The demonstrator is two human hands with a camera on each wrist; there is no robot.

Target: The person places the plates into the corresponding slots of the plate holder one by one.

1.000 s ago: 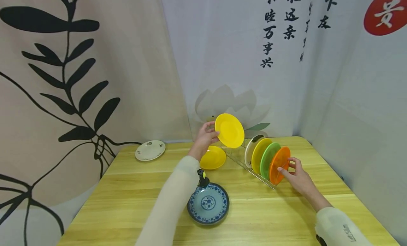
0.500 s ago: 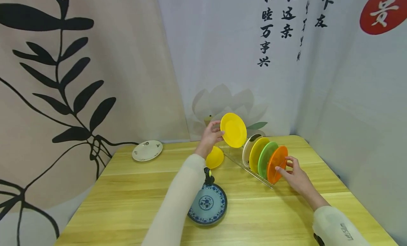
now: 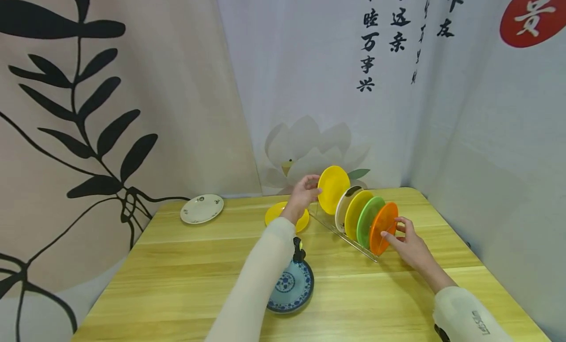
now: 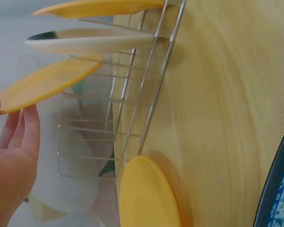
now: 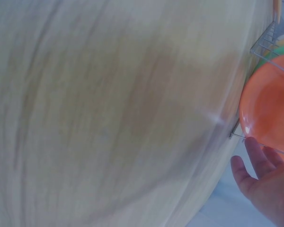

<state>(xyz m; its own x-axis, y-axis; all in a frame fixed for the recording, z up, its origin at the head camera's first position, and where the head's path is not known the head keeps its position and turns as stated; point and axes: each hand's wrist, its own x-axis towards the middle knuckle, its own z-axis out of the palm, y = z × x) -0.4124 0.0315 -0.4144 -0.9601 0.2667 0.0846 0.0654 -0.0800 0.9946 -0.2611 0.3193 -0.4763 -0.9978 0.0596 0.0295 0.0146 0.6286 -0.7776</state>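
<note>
My left hand (image 3: 305, 197) pinches the edge of a yellow plate (image 3: 333, 189), thumb on one side and fingers on the other. The plate leans at the far-left part of a wire dish rack (image 4: 149, 85), its far edge among the wires beside a white plate (image 4: 90, 40). In the rack stand, from left to right, that white plate, a yellow plate (image 3: 358, 215), a green plate (image 3: 370, 221) and an orange plate (image 3: 383, 229). With thumb and curved fingers, my right hand (image 3: 411, 246) grips the rack's near end by the orange plate, fingertips at the end wire.
Another yellow plate (image 4: 146, 194) lies flat behind my left forearm. Closer in, a blue-patterned plate (image 3: 292, 285) rests on the wooden table (image 3: 177, 278), partly covered by the sleeve. A white oval plate (image 3: 202, 209) lies at the back left. Printed curtains hang behind the table.
My left hand has carried the yellow plate right and then down to the rack, beside the white plate. My right hand keeps its place at the rack's end.
</note>
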